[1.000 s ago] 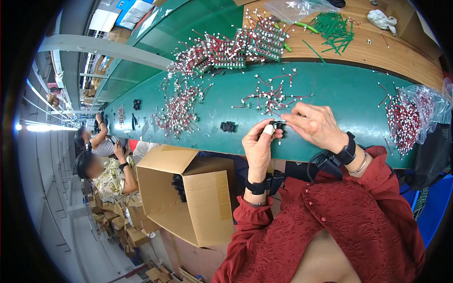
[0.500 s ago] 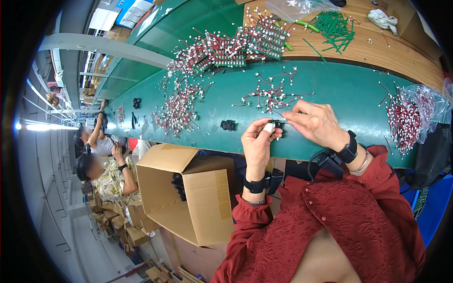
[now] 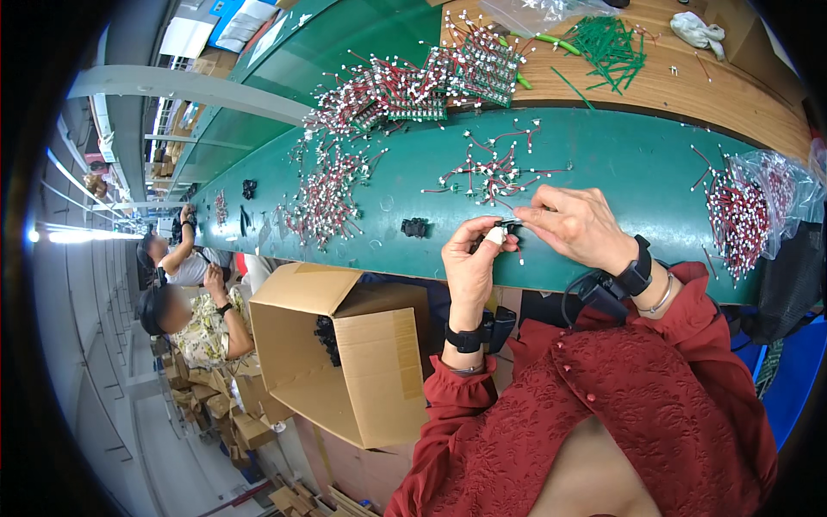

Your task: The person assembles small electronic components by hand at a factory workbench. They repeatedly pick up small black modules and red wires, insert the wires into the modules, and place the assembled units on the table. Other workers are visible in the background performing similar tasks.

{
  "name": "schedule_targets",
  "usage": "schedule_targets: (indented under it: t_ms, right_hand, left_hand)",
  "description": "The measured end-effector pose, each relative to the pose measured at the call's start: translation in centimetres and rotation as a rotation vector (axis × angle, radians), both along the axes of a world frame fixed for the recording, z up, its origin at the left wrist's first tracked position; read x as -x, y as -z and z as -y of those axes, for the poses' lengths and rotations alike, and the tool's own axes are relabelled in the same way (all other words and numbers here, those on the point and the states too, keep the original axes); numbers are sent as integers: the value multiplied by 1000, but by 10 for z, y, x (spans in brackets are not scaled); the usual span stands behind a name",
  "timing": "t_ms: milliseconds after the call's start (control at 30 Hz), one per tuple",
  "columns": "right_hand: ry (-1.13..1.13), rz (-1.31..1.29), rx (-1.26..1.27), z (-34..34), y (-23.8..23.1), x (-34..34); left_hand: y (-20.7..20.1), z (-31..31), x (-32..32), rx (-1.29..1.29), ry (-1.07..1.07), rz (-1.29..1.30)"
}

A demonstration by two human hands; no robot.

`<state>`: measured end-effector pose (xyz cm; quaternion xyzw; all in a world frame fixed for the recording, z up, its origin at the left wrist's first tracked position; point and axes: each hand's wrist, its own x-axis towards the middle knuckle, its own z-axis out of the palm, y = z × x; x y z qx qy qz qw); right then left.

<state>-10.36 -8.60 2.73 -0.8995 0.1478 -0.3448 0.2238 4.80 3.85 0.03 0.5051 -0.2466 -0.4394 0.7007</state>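
My left hand [image 3: 469,265] pinches a small black plastic part [image 3: 512,229] near the table's front edge. A white cover sits on its thumb. From the right, my right hand [image 3: 579,228] meets it, thumb and fingers closed on a thin, pale sliver at the part; its kind is too small to tell. Just beyond both hands lies a loose cluster of red wires with white connectors and small green boards [image 3: 495,177]. Another black part [image 3: 414,227] rests on the green tabletop [image 3: 392,250] left of my left hand.
A bigger heap of wired boards [image 3: 327,202] lies to the left, with stacked board panels [image 3: 418,96] behind. At right, red wires [image 3: 739,211] spill from a plastic bag. Green strips [image 3: 610,53] lie on the wooden surface. An open carton [image 3: 379,370] stands below; two people work farther left.
The black part has turned slightly between my fingers and my left hand has tilted a little. My right hand has shifted slightly left, closer to the part.
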Motion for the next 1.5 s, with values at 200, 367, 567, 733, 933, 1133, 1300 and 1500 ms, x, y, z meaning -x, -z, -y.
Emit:
schedule_targets:
  t_ms: [200, 367, 567, 733, 933, 1133, 1300, 1500]
  right_hand:
    - [-21, 22, 11, 0, 2, 0]
    - [-54, 20, -161, -4, 6, -1]
    - [-88, -12, -585, -7, 8, -2]
    - [-68, -79, -748, -9, 8, -3]
    - [42, -49, -201, -19, 5, -3]
    - [106, -38, -129, -6, 3, 2]
    - [58, -97, -102, -11, 2, 1]
    - [90, -107, -134, -11, 2, 1]
  left_hand:
    - [-1, -1, -2, -3, 31, -38]
    - [-1, -1, -1, 22, 5, -45]
    - [-5, -1, 4, -4, -25, 23]
    - [-6, 1, 5, -39, -40, 110]
    - [-4, 3, 4, -150, -66, 98]
    - [-7, 6, 1, -79, -122, -94]
    - [-8, 4, 0, -103, -68, -89]
    - [-6, -1, -2, -74, -2, -47]
